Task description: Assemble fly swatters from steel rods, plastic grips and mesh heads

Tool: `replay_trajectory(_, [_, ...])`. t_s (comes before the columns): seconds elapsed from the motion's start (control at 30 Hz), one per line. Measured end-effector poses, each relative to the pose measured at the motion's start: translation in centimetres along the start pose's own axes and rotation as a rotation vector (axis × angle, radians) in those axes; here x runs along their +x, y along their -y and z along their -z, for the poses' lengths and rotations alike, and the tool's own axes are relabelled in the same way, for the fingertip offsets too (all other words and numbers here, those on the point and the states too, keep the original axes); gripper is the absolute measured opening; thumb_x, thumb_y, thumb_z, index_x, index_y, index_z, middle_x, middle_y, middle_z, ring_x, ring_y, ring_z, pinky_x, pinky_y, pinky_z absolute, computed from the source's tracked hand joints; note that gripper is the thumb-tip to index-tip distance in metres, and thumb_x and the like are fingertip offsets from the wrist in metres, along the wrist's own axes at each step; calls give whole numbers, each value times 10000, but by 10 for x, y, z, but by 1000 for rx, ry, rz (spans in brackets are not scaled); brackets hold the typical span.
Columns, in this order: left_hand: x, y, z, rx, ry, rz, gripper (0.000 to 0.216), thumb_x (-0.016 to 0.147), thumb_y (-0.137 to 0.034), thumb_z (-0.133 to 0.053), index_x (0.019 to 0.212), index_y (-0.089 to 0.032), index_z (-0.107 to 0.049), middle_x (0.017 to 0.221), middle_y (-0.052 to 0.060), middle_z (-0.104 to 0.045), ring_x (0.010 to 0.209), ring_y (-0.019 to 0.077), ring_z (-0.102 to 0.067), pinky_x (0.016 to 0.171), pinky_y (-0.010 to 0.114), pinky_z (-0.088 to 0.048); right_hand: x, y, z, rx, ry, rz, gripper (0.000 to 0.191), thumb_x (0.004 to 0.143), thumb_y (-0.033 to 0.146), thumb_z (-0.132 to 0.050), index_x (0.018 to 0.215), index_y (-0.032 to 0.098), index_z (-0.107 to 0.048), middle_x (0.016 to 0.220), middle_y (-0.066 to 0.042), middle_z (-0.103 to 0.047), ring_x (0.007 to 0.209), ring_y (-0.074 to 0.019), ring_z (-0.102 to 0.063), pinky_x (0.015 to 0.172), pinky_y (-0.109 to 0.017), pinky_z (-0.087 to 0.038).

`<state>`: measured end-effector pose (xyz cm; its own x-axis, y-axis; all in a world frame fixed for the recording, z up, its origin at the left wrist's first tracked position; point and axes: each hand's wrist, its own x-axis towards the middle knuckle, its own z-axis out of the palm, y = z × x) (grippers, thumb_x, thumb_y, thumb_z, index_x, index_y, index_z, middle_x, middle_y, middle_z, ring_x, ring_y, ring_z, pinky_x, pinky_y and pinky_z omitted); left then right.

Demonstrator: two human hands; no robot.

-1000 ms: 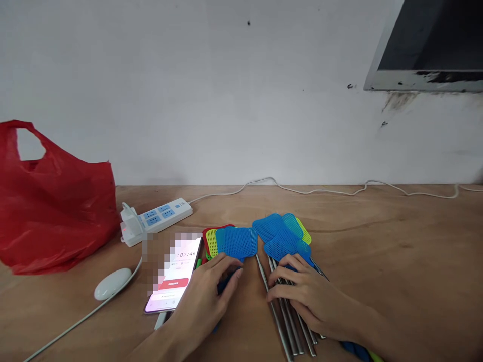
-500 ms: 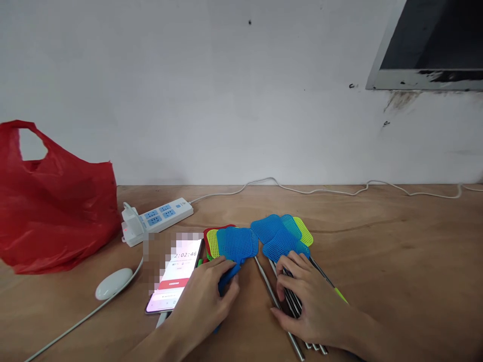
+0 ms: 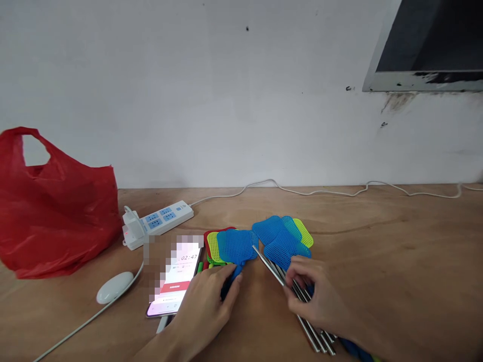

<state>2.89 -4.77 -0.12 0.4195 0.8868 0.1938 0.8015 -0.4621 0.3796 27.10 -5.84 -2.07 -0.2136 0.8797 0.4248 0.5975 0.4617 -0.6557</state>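
just right of the phone, the left hand grasps a blue handle; farther right, the right hand pinches a metal rod beside other rods.

The digits 02:47 are displayed on a lit phone screen, partly hidden by pixelation. The white marks on its red banner cannot be read.

On the bench, a bag is standing far left, a power strip lying to its right, a phone before the strip. Mesh heads are lying right of the phone, rods before the rightmost ones.
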Motion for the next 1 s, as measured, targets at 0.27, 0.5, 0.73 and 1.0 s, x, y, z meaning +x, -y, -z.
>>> replay_trajectory(0.27, [-5,-2,0,-119,59,-140,272,1048,-345,-363,995,-243,-609,978,39,-703,897,248,-671,767,344,-474,9,-3,11,960,-255,-564,324,676,476,-798,763,220,-622,563,56,-505,425,-84,-380,361,-191,-276])
replay_trajectory(0.5, [-6,-2,-1,-118,131,-143,271,1054,-370,-365,1020,-259,-610,914,19,-719,815,232,-688,661,292,-437,13,2,10,1099,-274,-529,320,672,418,-859,777,179,-673,620,-3,-633,548,-127,-555,409,-187,-439])
replay_trajectory(0.73, [-5,-2,-2,-107,159,-130,290,1053,-419,-350,1002,-251,-582,871,19,-717,764,237,-685,616,288,-391,10,3,8,1081,-216,-506,370,691,445,-862,849,203,-630,644,3,-665,547,-132,-598,427,-194,-471])
replay_trajectory(1.0, [-6,-3,-4,-108,188,-128,260,1055,-410,-347,958,-252,-529,762,-8,-648,678,220,-632,582,284,-339,5,0,4,1139,15,-413,371,895,552,-616,859,185,-655,717,-70,-708,671,-180,-648,479,-239,-523])
